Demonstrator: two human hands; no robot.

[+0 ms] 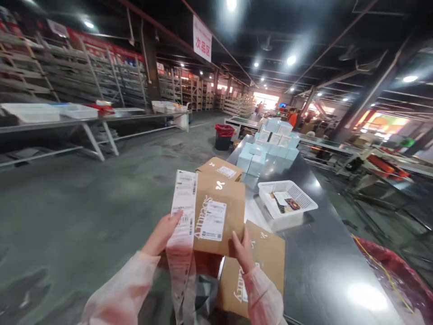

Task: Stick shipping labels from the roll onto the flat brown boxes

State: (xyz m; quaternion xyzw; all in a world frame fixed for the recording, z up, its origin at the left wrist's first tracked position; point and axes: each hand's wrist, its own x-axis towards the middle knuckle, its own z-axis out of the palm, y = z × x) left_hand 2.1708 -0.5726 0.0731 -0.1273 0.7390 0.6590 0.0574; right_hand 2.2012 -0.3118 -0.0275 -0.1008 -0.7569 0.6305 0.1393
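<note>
Handling labels at the box looks like the step you're on. Your left hand point(164, 232) pinches the printed label strip point(184, 194), thumb on top; the fingers underneath are hidden, so can't tell if they also bear on the box. Strip lies along the box's left side, tail hanging below your hand. Your right hand point(245, 253) grips the brown box point(234, 203) near its lower right corner, thumb on the top face, fingers along the side. Box appears held up at the left edge of the table point(311, 257), partly above a second box point(272, 255), with a third box point(208, 166) just beyond. Shipping label point(213, 221) already on its face; print too blurred to check. My read on the next move: keep the right grip steady, strip flat, and mind that tail so it doesn't snag.
</note>
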